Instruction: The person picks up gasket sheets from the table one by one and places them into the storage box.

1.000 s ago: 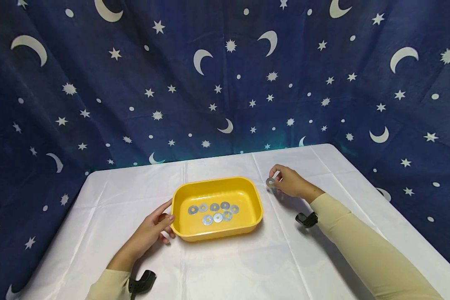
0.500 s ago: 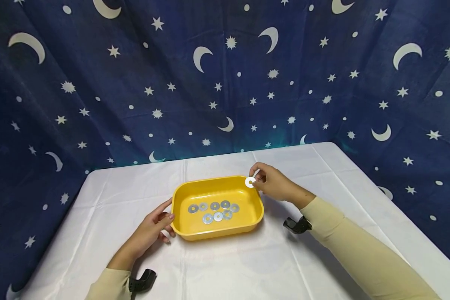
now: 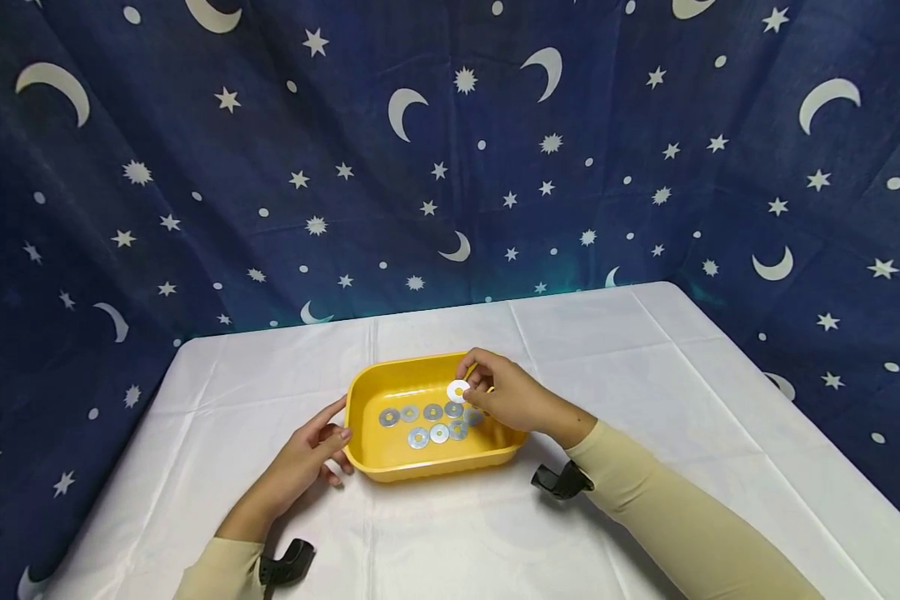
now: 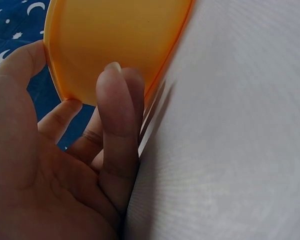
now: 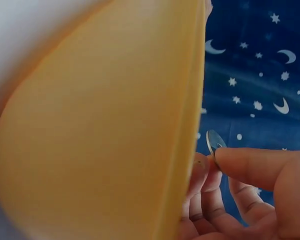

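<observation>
A shallow yellow plastic tub (image 3: pixel 378 457) stands on the white-covered table with several flat metal washers (image 3: pixel 417 438) lying on its floor. My left hand (image 3: pixel 296 467) holds the tub's left end, thumb at the rim and forefinger against the side. Its other fingers curl loosely beside the wall in the left wrist view. Above the tub's right half, my right hand (image 3: pixel 513 396) pinches one more washer (image 5: pixel 217 139) between thumb and fingers, tilted up on edge. This hand hides part of the tub's right end and overlaps the rightmost washer in the head view.
White cloth (image 3: pixel 645 375) with fold lines covers the table. A dark blue curtain (image 3: pixel 360 158) with moons and stars hangs behind it and at both sides. Each wrist wears a black strap-on camera (image 3: pixel 562 481).
My right hand has carried its washer leftward from beyond the tub's right side, across the rim, to over the washers inside. My left hand has stayed at the left end.
</observation>
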A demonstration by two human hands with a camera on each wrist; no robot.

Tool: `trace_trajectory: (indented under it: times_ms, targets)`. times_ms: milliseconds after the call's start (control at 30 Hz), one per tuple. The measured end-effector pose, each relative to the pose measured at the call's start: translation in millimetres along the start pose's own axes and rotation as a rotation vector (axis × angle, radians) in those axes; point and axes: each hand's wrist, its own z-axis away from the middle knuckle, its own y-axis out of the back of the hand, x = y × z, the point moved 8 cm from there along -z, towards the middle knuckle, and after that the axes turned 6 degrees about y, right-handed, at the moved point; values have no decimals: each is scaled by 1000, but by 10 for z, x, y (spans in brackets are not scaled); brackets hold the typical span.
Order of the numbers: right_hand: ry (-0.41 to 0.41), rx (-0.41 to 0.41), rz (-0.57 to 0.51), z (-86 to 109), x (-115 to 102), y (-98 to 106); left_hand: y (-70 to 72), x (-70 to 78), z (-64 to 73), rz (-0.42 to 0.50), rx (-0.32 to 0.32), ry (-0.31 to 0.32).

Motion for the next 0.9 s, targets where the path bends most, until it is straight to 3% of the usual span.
trace_trajectory:
  times_ms: [533, 800, 900]
  targets:
    - [23, -73, -11, -193, -186, -643, 6, -15, -2, 16, -5, 5]
    - [-67, -106, -108, -338, -85, -848, -48, 218, 166, 57, -76, -34]
    - [-88, -126, -129, -381, -54, -916, -33, 180, 135, 66, -71, -30]
